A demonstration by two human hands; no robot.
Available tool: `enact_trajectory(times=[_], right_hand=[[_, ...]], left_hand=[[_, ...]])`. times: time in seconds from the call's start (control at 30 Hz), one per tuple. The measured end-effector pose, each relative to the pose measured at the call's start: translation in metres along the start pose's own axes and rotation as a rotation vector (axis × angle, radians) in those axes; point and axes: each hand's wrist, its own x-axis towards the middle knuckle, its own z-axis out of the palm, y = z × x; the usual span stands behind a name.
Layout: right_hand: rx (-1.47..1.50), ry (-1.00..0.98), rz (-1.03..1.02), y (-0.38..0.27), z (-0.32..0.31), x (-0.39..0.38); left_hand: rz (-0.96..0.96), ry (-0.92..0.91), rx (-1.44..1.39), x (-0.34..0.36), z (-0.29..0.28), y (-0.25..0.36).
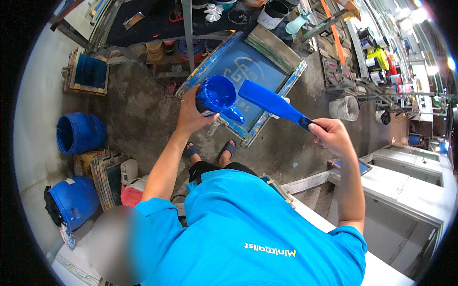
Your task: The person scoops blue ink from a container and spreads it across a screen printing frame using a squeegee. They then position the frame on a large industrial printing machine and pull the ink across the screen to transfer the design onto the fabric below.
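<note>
My left hand (pixel 192 113) is wrapped round a mug-like container (pixel 205 104) of glossy blue ink or paint. Blue coats its rim, and a blue-covered part, handle or spout, juts toward the right. In my right hand (pixel 330 136) is the dark handle of a broad spatula (pixel 272 101). Its long blade is covered in the same blue and points left toward the container, apart from it. Below both hands a screen-printing frame (pixel 263 66) with blue mesh and a pale design leans near the workbench; the container and spatula hide parts of it.
A dark workbench (pixel 148 24) with tubs and a white bucket (pixel 273 14) stands ahead. Blue barrels (pixel 83 133) and stacked frames (pixel 106 174) line the left side. Another white bucket (pixel 343 108) sits on the floor at right, near crowded shelves. White cabinets (pixel 400 186) are at lower right.
</note>
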Motion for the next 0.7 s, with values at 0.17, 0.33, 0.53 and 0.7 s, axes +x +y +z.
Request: enact_trajectory(times=[0.17,0.33,0.53,0.7], right_hand=[[-0.596,-0.033,-0.302,-0.077,-0.011,0.007],[-1.381,-0.07,-0.537,-0.131,0.047,0.006],[-1.282,-0.029,-0.662,-0.149,0.018,0.009],[-1.075,-0.19,-0.547,-0.112,0.024,0.028]], left_hand=[[0.293,0.0,-0.098,0.01,0.016,0.019],[0.488,0.04,-0.142,0.013,0.027,0.038],[0.473,0.065,-0.146,-0.001,0.019,0.04],[0.456,0.123,-0.052,-0.003,0.004,0.036]])
